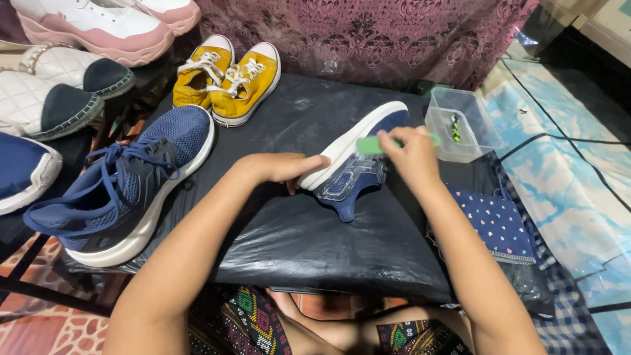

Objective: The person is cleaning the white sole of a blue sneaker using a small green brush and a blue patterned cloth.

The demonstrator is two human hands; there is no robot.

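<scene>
left hand (279, 167) grips the heel of a navy sneaker (355, 161) lying on its side on black plastic sheeting (315, 243); right hand (411, 154) fingers pinch a green brush (372, 145) against its white sole.

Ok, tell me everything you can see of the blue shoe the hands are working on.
The blue shoe is a small sneaker with a navy mesh-like upper, a thick white sole and clear plastic-looking side panels. It lies tipped on its side on the black plastic sheet, sole edge turned up and to the left. The left hand steadies it at the sole's near end. The right hand holds a green brush against the white sole. Its insides are hidden.
</scene>
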